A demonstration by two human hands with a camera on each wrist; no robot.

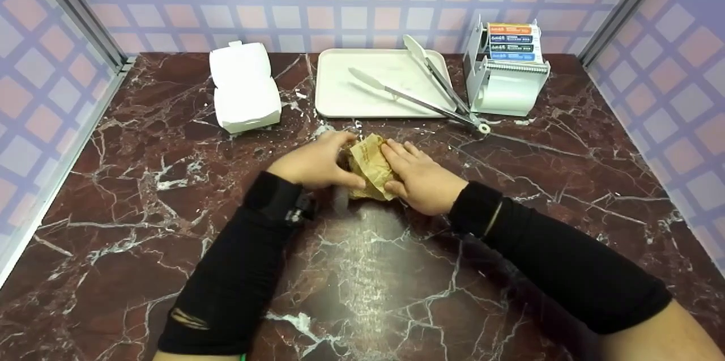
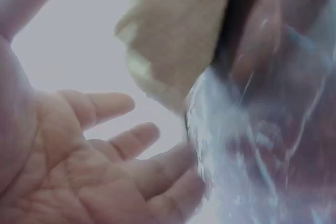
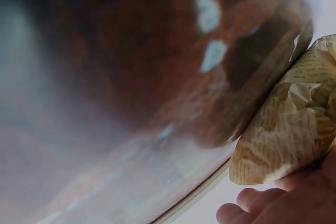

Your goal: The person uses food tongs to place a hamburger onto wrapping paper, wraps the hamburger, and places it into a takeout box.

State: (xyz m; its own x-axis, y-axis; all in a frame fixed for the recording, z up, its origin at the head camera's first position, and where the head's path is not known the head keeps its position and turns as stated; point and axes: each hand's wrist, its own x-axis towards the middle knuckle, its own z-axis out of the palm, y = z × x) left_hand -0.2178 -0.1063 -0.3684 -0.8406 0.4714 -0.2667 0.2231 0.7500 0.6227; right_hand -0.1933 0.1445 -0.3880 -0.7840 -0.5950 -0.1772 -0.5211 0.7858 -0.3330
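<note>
A small packet wrapped in crumpled brown printed paper (image 1: 371, 160) lies on the dark marbled table between the two hands. In the right wrist view its folded, printed paper (image 3: 283, 145) shows at the right side. My left hand (image 1: 320, 162) curves around the packet's left side; in the left wrist view the palm and spread fingers (image 2: 131, 140) stand apart from the paper (image 2: 178, 35). With fairly straight fingers, my right hand (image 1: 422, 177) presses against the packet's right side. What the paper wraps is hidden.
A white clamshell box (image 1: 246, 89) stands open at the back left. Behind the packet is a cream tray (image 1: 334, 94), with metal tongs (image 1: 430, 101) lying across its right side. A white dispenser (image 1: 507, 92) with colourful labels stands at the back right.
</note>
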